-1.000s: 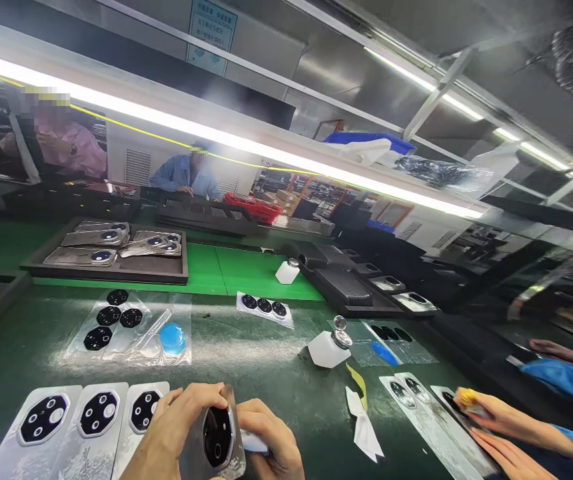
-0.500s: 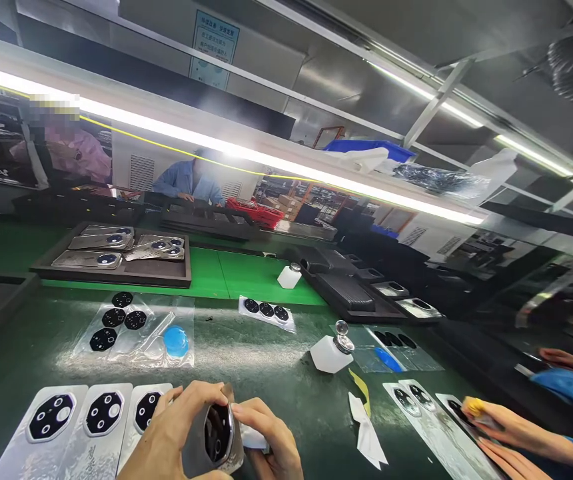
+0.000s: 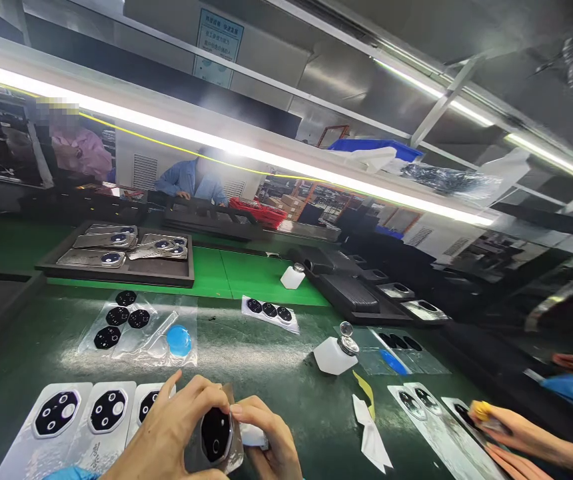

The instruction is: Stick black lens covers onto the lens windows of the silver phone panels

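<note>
My left hand [image 3: 166, 427] is closed around a silvery phone back cover [image 3: 236, 450], which is tilted upright near the table's front edge. A glossy black octagonal camera plate [image 3: 215, 433] on the cover faces me. My right hand [image 3: 271, 430] is closed at the cover's right side, with its fingertips touching the top edge near the camera plate. A folded white cloth [image 3: 255, 437] is tucked under its fingers. Left of my hands lie several more back covers [image 3: 109, 443] in a row, each with a black octagonal camera plate; my left hand partly hides the nearest.
A dark tray [image 3: 181, 277] of phone covers stands at back left. Loose black plates [image 3: 117, 316] lie on clear film beside a blue disc [image 3: 179, 341]. White bottles [image 3: 335, 355] and a white strip [image 3: 371, 440] are to the right. A co-worker's hands [image 3: 516, 430] work at far right.
The cover in my hands has turned slightly, and its black plate shows more face-on. My left wrist has shifted, and a blue sleeve now shows. The whole view has moved a little.
</note>
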The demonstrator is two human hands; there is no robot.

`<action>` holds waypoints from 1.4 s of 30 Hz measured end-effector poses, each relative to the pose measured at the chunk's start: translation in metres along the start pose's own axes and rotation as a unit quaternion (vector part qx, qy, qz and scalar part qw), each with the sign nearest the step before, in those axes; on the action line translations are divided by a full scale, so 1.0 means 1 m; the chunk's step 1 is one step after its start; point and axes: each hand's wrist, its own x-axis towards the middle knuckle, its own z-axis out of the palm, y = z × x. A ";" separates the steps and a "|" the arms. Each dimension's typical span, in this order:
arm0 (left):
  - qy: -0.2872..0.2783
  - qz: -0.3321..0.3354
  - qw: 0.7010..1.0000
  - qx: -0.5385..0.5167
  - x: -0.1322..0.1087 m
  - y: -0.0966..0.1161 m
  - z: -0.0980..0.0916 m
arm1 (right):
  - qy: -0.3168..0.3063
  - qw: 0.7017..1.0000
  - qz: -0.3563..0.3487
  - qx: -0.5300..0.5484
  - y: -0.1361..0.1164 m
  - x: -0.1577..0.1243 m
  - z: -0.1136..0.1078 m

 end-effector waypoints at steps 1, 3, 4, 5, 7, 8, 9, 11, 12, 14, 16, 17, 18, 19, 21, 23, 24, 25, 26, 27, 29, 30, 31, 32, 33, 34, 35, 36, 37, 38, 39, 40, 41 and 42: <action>-0.005 0.005 1.000 0.007 0.000 0.000 0.000 | -0.004 1.000 -0.007 0.001 0.000 0.001 0.000; -0.015 0.012 1.000 0.018 0.001 0.000 -0.002 | -0.014 1.000 -0.020 -0.001 -0.001 0.002 0.000; -0.021 0.016 0.999 0.021 0.002 0.001 -0.003 | -0.021 1.000 -0.022 -0.003 -0.001 0.003 -0.001; -0.028 0.020 0.999 0.023 0.002 0.001 -0.004 | -0.026 0.999 -0.022 -0.007 -0.001 0.003 -0.002; -0.037 0.028 0.998 0.031 0.003 0.001 -0.007 | -0.037 0.999 -0.023 -0.017 0.000 0.004 -0.005; -0.041 0.034 0.998 0.037 0.004 0.000 -0.009 | -0.043 0.999 -0.025 -0.023 0.000 0.005 -0.007; -0.046 0.042 0.997 0.043 0.005 0.000 -0.010 | -0.048 0.998 -0.030 -0.026 0.000 0.005 -0.008; -0.057 0.068 0.994 0.058 0.008 -0.003 -0.011 | -0.059 0.997 -0.039 -0.028 0.001 0.005 -0.010; -0.064 0.083 0.992 0.064 0.009 -0.004 -0.011 | -0.064 0.997 -0.042 -0.027 0.001 0.006 -0.011; -0.071 0.106 0.989 0.070 0.012 -0.009 -0.009 | -0.071 0.996 -0.050 -0.022 0.002 0.006 -0.012; -0.071 0.111 0.989 0.061 0.014 -0.013 -0.006 | -0.074 0.995 -0.059 -0.015 0.003 0.007 -0.013; -0.072 0.109 0.990 0.051 0.015 -0.015 -0.004 | -0.075 0.995 -0.063 -0.012 0.003 0.007 -0.013; -0.075 0.107 0.991 0.041 0.016 -0.017 -0.002 | -0.076 0.995 -0.067 -0.011 0.003 0.007 -0.013; -0.077 0.104 0.991 0.033 0.016 -0.019 0.000 | -0.077 0.995 -0.069 -0.012 0.003 0.006 -0.013; -0.086 0.097 0.991 0.024 0.016 -0.021 0.002 | -0.077 0.994 -0.070 -0.018 0.003 0.005 -0.014; -0.092 0.089 0.992 0.020 0.016 -0.021 0.003 | -0.077 0.994 -0.069 -0.024 0.002 0.004 -0.014; -0.095 0.087 0.992 0.019 0.016 -0.021 0.003 | -0.077 0.994 -0.069 -0.025 0.002 0.003 -0.014; -0.097 0.085 0.991 0.017 0.016 -0.021 0.003 | -0.076 0.994 -0.069 -0.027 0.002 0.002 -0.014; -0.100 0.084 0.991 0.015 0.016 -0.020 0.003 | -0.074 0.994 -0.070 -0.028 0.001 0.001 -0.013; -0.100 0.083 0.991 0.014 0.016 -0.020 0.003 | -0.071 0.995 -0.069 -0.029 0.000 0.001 -0.013; -0.098 0.082 0.992 0.014 0.015 -0.019 0.003 | -0.064 0.995 -0.066 -0.027 -0.001 0.001 -0.012; -0.096 0.081 0.992 0.016 0.015 -0.018 0.003 | -0.063 0.996 -0.066 -0.025 -0.001 0.001 -0.011; -0.094 0.077 0.992 0.019 0.014 -0.018 0.003 | -0.062 0.996 -0.066 -0.024 -0.001 0.001 -0.011; -0.094 0.071 0.993 0.024 0.014 -0.017 0.003 | -0.064 0.995 -0.067 -0.022 0.000 0.002 -0.010; -0.094 0.062 0.993 0.032 0.013 -0.016 0.003 | -0.068 0.995 -0.068 -0.020 0.001 0.003 -0.010; -0.094 0.052 0.993 0.040 0.014 -0.014 0.003 | -0.073 0.995 -0.069 -0.018 0.003 0.004 -0.010; -0.093 0.041 0.994 0.050 0.014 -0.012 0.003 | -0.077 0.994 -0.069 -0.017 0.004 0.005 -0.010; -0.087 0.027 0.994 0.059 0.015 -0.010 0.003 | -0.081 0.994 -0.068 -0.015 0.007 0.006 -0.010; -0.078 0.012 0.995 0.067 0.016 -0.008 0.004 | -0.082 0.994 -0.067 -0.013 0.009 0.007 -0.010; -0.067 -0.004 0.995 0.072 0.018 -0.006 0.005 | -0.082 0.995 -0.064 -0.012 0.012 0.008 -0.009; -0.056 -0.018 0.996 0.073 0.019 -0.004 0.006 | -0.080 0.995 -0.060 -0.013 0.015 0.008 -0.009; -0.046 -0.031 0.996 0.072 0.021 -0.003 0.007 | -0.078 0.995 -0.054 -0.015 0.017 0.009 -0.008; -0.038 -0.040 0.996 0.069 0.023 -0.002 0.009 | -0.076 0.996 -0.048 -0.018 0.020 0.009 -0.008; -0.031 -0.047 0.996 0.065 0.024 -0.002 0.010 | -0.074 0.996 -0.041 -0.023 0.023 0.009 -0.008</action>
